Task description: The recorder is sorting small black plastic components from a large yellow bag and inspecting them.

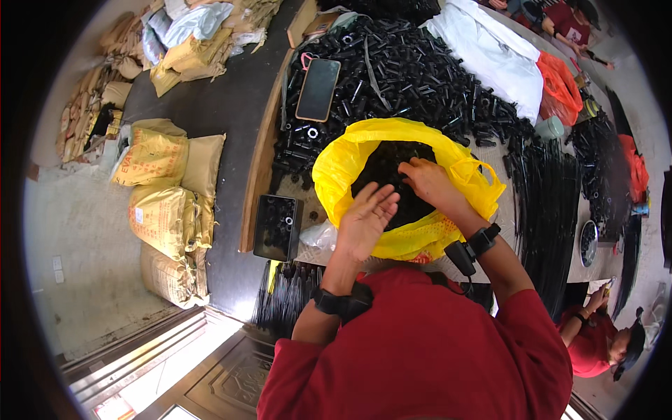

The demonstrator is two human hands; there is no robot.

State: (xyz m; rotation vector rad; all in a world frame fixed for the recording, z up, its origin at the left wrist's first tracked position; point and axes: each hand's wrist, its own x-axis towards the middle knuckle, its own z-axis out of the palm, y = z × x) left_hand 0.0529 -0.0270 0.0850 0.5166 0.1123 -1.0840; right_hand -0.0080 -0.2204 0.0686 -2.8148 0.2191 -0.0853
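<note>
A yellow plastic bag (337,168) stands open in front of me, its rim spread wide and its inside filled with small dark pieces (413,215). Over the near left part of the opening is my left hand (369,215), palm turned up and fingers stretched out, with nothing visible in it. My right hand (425,180) reaches over the bag's right side. Its fingers are bent down and drawn together above the dark contents; whatever they hold is hidden. Behind the bag spreads a large heap of short black tubular parts (420,80).
On the heap lies a phone (318,89). A black box (299,231) with small parts sits left of the bag, beside a wooden table edge (264,154). Long black rods (539,210) lie to the right. Full sacks (164,217) stand at left; co-workers (591,343) are at right.
</note>
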